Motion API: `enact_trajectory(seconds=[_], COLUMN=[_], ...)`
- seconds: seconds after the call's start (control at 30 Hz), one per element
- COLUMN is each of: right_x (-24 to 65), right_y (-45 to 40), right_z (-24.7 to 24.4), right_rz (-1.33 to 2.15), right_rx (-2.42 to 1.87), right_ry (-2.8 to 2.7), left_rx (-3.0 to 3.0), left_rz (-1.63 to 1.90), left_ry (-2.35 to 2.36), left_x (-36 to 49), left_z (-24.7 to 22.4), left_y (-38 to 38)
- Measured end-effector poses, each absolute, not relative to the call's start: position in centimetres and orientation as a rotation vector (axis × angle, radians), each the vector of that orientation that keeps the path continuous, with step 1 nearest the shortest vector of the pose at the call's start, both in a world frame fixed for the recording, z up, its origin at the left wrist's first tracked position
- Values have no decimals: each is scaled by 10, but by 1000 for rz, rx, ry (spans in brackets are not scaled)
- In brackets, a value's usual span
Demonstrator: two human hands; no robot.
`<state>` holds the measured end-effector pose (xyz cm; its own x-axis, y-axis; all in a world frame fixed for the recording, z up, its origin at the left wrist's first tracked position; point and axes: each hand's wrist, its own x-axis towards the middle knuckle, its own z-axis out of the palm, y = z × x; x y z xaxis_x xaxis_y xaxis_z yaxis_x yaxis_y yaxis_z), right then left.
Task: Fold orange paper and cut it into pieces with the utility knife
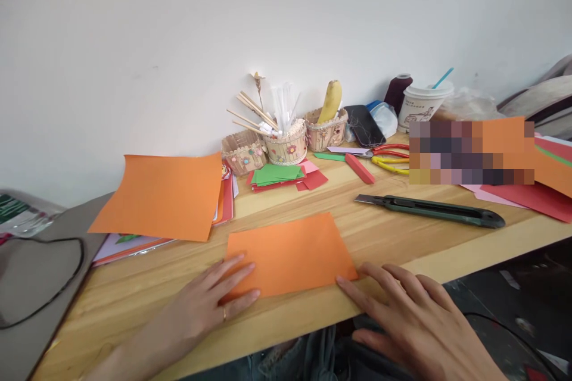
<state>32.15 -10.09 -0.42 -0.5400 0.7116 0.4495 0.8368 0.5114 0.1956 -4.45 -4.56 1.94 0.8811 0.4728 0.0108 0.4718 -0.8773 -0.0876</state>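
Note:
An orange sheet of paper [292, 253] lies flat on the wooden table near its front edge. My left hand [214, 292] rests with spread fingers on the sheet's left side; a ring shows on one finger. At the lower right corner, my right hand [397, 309] touches the paper with a fingertip, its other fingers stretched out and apart. Behind and to the right lies a dark green utility knife [438, 210], its blade pointing left. A larger orange sheet [161, 199] covers a stack of papers at the left.
Small green paper pieces [277, 174] lie before decorated baskets [286, 146]. Scissors with red and yellow handles [391, 161] lie by a phone [365, 125] and a lidded cup [422, 107]. Coloured paper [531, 199] sits at right, near a blurred patch. A grey surface [40, 286] adjoins at left.

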Motion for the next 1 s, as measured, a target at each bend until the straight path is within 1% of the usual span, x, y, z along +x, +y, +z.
enact_trajectory(seconds=[0.13,0.33,0.43,0.53,0.63,0.7,0.73,0.77,0.87,0.93,1.0], right_x=[321,337,345,357,379,396,404,410,423,426,428], right_y=[-95,-90,-89,-85,-74,-61,-54,-47,-27,-18,-13], right_z=[-3,-8,-3,2,4,3,2,2,-2,-5,-8], right_rz=[-502,-614,-604,-471,-388,-433,-471,-502,-571,-593,-594], right_rx=[-1278,-1188,-1159,-1138,-1291,-1396,-1439,-1468,-1521,-1546,-1565], right_ry=[-2433,-2528,-2484,-2438,-2250,-2176,-2173,-2182,-2216,-2230,-2240], left_rx=[-2924,-2991,-3046,-3100,-3107,-3184,-3267,-3385,-3639,-3663,-3548], left_rz=[2,-87,-265,-513,-733,-779,-749,-648,-118,166,269], left_ry=[-839,-895,-994,-1097,-1255,-1211,-1143,-1027,-848,-678,-618], left_x=[-70,-84,-85,-86,-79,-64,-53,-40,1,24,39], left_z=[18,6,4,13,32,46,52,57,68,71,70], left_y=[-56,-61,-62,-58,-47,-38,-33,-28,-17,-11,-7])
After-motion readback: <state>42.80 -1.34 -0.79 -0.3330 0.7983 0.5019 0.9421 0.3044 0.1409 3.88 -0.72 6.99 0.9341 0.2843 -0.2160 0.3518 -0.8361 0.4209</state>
